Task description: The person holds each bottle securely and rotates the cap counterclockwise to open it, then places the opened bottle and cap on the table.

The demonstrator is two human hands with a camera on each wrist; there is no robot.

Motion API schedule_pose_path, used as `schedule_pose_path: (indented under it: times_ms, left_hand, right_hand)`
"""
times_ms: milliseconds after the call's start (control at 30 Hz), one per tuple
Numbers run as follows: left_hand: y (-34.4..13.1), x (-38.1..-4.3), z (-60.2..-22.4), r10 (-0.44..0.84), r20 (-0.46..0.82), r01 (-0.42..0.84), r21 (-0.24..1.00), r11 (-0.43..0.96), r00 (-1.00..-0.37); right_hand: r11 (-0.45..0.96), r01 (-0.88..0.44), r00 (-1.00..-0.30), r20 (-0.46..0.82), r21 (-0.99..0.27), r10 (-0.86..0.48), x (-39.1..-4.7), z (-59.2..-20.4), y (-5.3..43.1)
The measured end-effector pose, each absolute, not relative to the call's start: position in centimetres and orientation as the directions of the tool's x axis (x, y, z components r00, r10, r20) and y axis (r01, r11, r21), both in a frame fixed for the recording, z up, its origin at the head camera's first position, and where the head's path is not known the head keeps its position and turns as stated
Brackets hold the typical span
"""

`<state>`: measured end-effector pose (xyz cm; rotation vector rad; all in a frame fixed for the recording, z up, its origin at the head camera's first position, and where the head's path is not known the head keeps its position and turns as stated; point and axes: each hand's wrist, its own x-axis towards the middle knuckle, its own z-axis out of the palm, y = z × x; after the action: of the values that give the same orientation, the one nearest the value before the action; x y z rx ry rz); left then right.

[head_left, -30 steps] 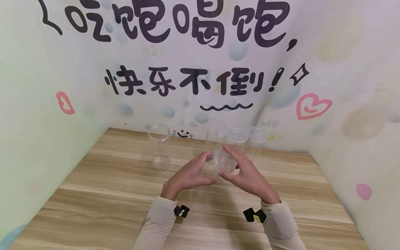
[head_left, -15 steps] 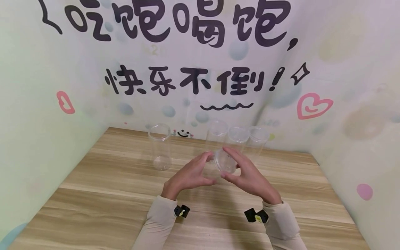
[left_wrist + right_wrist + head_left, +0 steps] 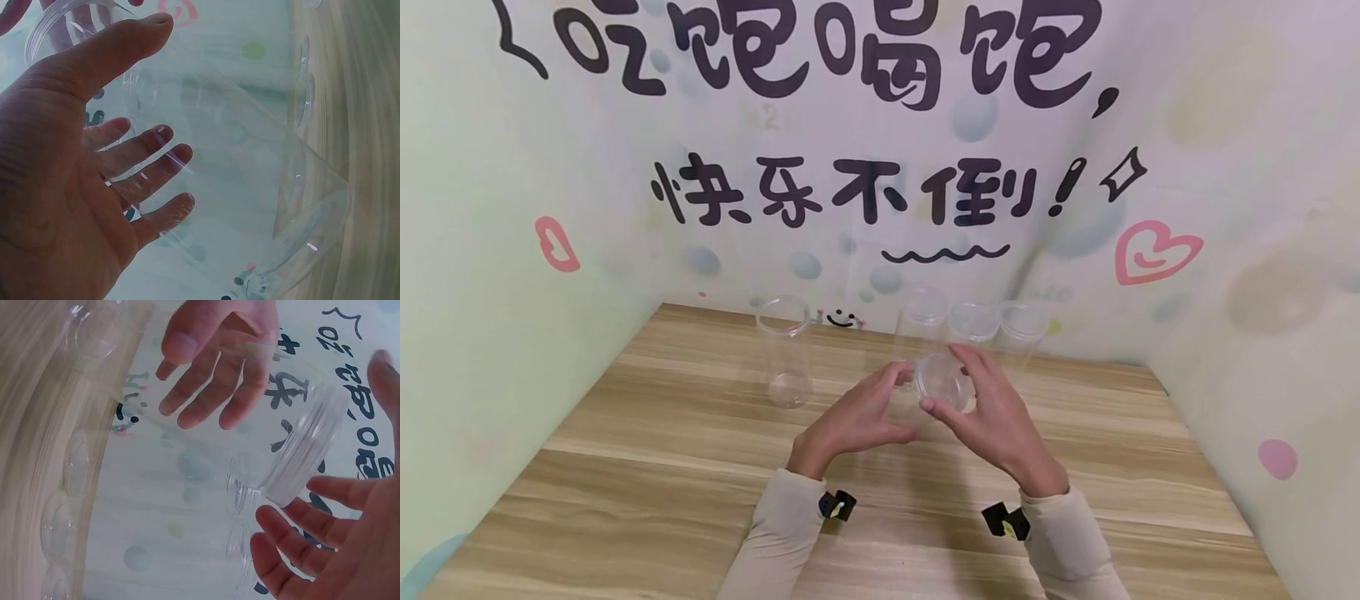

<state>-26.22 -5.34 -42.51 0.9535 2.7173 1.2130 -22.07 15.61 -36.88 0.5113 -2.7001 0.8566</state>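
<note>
A clear plastic jar point(image 3: 250, 156) is tilted between my hands, its lid end toward the right hand in the head view. My left hand point(image 3: 859, 417) holds the body; in the left wrist view its fingers show through the clear wall and the thumb lies across the near side. Around the clear ridged lid point(image 3: 303, 447) curl the fingers of my right hand point(image 3: 1000, 421), with the thumb tip at the lid's lower edge in the head view. The right wrist view shows the right thumb apart from the lid, so how firmly it grips is hard to tell.
One uncapped clear jar point(image 3: 787, 358) stands upright at the back left of the wooden table point(image 3: 647, 467). Behind my hands are three more upright clear jars point(image 3: 922, 310), which appear capped. A printed cloth wall point(image 3: 820, 125) rises beyond the table's back edge.
My right hand has turned at the lid: its thumb tip has shifted up and left, its fingers have shifted a little, and its wrist has moved left. The left hand has kept its hold.
</note>
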Motion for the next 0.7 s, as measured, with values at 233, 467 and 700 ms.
schedule_pose_path:
  times_ms: [233,467,700]
  left_hand:
    - [-5.32,-26.16,-42.45,0.539,0.231,0.527,0.689,0.497,-0.810]
    - [-5.24,-26.19,-42.52,0.533,0.240,0.528,0.693,0.491,-0.811]
    - [-5.21,-26.11,-42.43,0.531,0.235,0.528,0.680,0.508,-0.814]
  right_hand:
    - [0.831,-0.346,-0.914,0.357,-0.436,-0.194,-21.92,-36.82,15.11]
    - [0.868,-0.333,-0.912,0.361,-0.368,-0.196,-21.84,-37.04,14.80]
    - [0.858,-0.358,-0.907,0.356,-0.369,-0.225,-21.75,-37.03,14.92]
